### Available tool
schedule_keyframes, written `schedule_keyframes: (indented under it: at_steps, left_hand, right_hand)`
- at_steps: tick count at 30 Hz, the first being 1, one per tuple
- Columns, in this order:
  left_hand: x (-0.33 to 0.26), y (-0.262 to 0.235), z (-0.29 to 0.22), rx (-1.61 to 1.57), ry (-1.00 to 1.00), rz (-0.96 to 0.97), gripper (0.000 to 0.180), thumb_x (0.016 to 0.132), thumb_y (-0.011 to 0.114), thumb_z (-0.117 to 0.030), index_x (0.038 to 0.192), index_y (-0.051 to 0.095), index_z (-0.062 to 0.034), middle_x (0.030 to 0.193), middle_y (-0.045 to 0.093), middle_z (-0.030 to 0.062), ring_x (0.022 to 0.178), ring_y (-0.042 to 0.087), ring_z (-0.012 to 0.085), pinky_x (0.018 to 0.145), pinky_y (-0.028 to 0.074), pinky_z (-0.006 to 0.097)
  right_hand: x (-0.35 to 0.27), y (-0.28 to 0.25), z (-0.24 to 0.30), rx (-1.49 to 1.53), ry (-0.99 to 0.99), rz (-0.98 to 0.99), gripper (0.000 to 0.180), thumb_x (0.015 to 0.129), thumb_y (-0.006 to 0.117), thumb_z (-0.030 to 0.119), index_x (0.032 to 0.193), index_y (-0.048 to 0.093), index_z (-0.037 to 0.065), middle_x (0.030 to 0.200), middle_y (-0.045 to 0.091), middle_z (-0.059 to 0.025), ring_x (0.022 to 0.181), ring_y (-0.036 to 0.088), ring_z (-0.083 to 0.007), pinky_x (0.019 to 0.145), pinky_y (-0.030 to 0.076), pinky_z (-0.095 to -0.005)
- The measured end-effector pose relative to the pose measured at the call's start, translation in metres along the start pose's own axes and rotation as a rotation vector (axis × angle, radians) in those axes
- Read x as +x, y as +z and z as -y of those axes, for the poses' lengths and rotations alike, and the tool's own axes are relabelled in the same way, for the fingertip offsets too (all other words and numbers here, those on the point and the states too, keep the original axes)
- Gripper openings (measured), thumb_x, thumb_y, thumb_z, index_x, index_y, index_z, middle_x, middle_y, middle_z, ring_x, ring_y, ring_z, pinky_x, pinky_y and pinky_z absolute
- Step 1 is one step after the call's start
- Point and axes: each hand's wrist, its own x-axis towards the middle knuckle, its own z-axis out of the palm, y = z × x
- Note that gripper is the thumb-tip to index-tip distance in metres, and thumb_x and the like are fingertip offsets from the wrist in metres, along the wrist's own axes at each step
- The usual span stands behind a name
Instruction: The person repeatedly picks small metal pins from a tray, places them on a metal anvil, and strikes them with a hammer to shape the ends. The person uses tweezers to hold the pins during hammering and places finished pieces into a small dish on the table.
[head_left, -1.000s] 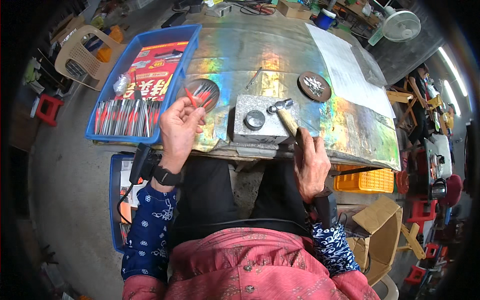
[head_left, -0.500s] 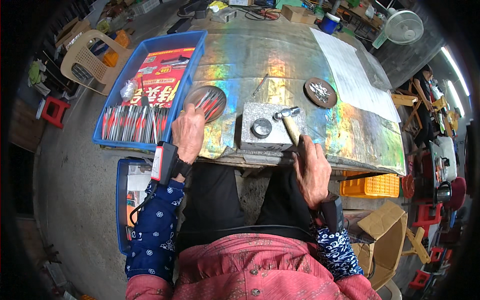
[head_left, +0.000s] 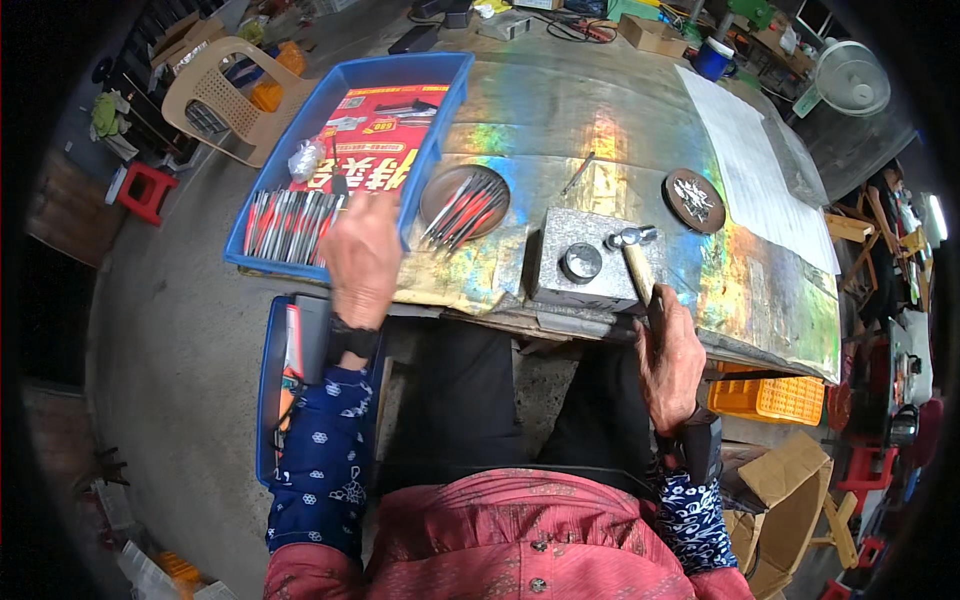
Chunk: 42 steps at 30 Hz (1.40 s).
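Observation:
My right hand is closed round the wooden handle of a small hammer. Its steel head rests on a grey metal block, beside a round dark piece with a shiny top. Blurred by motion, my left hand hovers over the front right edge of a blue tray. Its fingertips are too smeared to show a grip. Thin red, black and silver sticks stand in a row in that tray. More such sticks lie across a round brown dish to its right.
A second brown dish holds small silvery bits. Near the block lies a thin rod. White sheets cover the table's right side. A plastic bag and red printed paper lie in the tray. An orange crate sits under the table.
My left hand has moved left from the brown dish to the blue tray's edge. My right hand keeps its hold on the hammer. The whole view has shifted, so the table appears farther right.

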Motion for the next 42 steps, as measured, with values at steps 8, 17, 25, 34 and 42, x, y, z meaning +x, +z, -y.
schedule_keyframes:
  at_steps: [8, 17, 25, 34, 42]
  left_hand:
    - [0.005, -0.011, 0.049, 0.208, -0.309, 0.445, 0.025, 0.074, 0.079, -0.023, 0.078, 0.069, -0.0004, 0.080, 0.068, 0.0218, 0.080, 0.068, 0.0384, 0.066, 0.052, 0.047]
    - [0.008, 0.008, 0.077, 0.200, -0.214, 0.443, 0.018, 0.074, 0.071, -0.019, 0.079, 0.067, -0.0027, 0.080, 0.066, 0.0226, 0.078, 0.065, 0.0410, 0.067, 0.051, 0.047]
    - [-0.001, 0.006, 0.067, -0.138, -0.292, 0.123, 0.012, 0.083, 0.064, -0.008, 0.083, 0.054, -0.0010, 0.060, 0.053, 0.0119, 0.054, 0.052, 0.0206, 0.055, 0.043, 0.037]
    - [0.006, -0.009, 0.021, -0.743, -0.290, 0.077, 0.024, 0.095, 0.059, -0.006, 0.118, 0.063, -0.0004, 0.078, 0.064, 0.0021, 0.059, 0.054, 0.0040, 0.051, 0.044, 0.019]
    - [0.001, -0.006, -0.025, -0.927, -0.279, 0.231, 0.023, 0.095, 0.060, -0.006, 0.117, 0.062, 0.0025, 0.080, 0.064, 0.0023, 0.059, 0.054, 0.0035, 0.051, 0.043, 0.017]
  right_hand:
    - [0.001, 0.001, 0.003, -0.030, -0.020, -0.027, 0.052, 0.086, 0.063, 0.007, 0.134, 0.044, 0.005, 0.097, 0.056, -0.0214, 0.084, 0.059, -0.0410, 0.070, 0.049, -0.0461]
    - [0.009, -0.023, 0.000, 0.031, 0.089, 0.030, 0.035, 0.087, 0.068, 0.019, 0.117, 0.059, 0.003, 0.089, 0.059, -0.0180, 0.076, 0.061, -0.0367, 0.067, 0.049, -0.0431]
    - [0.028, -0.028, -0.073, -0.113, 0.158, -0.046, 0.021, 0.087, 0.065, 0.014, 0.104, 0.066, 0.001, 0.083, 0.060, -0.0154, 0.070, 0.060, -0.0317, 0.065, 0.047, -0.0396]
    - [0.052, -0.017, -0.131, -0.342, 0.156, 0.061, 0.029, 0.088, 0.062, 0.015, 0.115, 0.063, 0.006, 0.096, 0.058, -0.0162, 0.091, 0.058, -0.0351, 0.078, 0.048, -0.0429]
    - [0.053, -0.006, -0.135, -0.291, 0.102, 0.053, 0.031, 0.085, 0.061, 0.008, 0.116, 0.064, 0.010, 0.096, 0.053, -0.0157, 0.092, 0.051, -0.0338, 0.079, 0.046, -0.0425]
